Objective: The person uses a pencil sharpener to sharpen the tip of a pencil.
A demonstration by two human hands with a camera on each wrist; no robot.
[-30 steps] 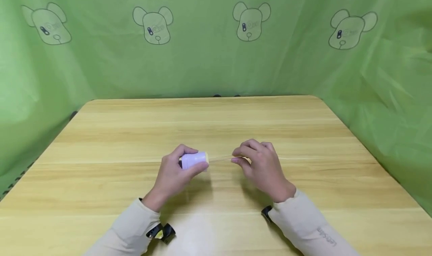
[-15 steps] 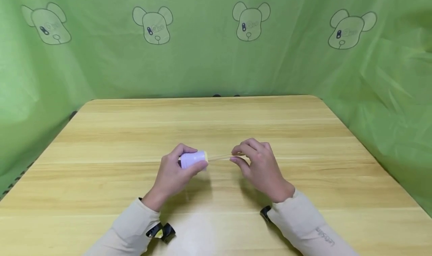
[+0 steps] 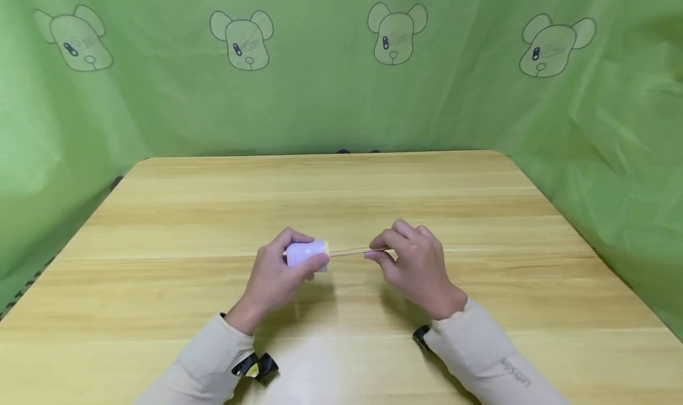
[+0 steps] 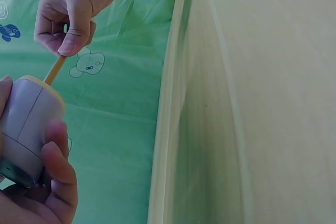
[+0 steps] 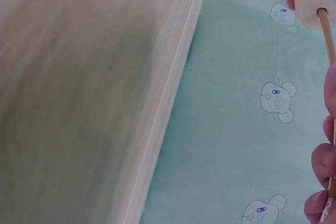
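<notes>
My left hand (image 3: 274, 280) grips a small lavender pencil sharpener (image 3: 306, 254), held on its side above the table. In the left wrist view its dark base (image 4: 16, 171) shows at the lower end. A round hole in its cream end (image 5: 308, 14) faces right, and a thin wooden pencil (image 5: 328, 38) goes into it. Between thumb and fingers, my right hand (image 3: 416, 268) pinches that pencil some way out from the hole. The end inside the sharpener is hidden. At the edge of the right wrist view, the pencil's far end is partly covered by fingers.
A wooden table (image 3: 341, 191) with rounded far corners lies under both hands. Green cloth (image 3: 320, 96) printed with bear heads hangs behind it and along the sides. Black wrist devices (image 3: 261, 368) sit at the sleeve cuffs.
Both hands stay nearly in place, with the pencil still in the sharpener's hole. Only slight shifts of the right hand's fingers and the pencil's slant show.
</notes>
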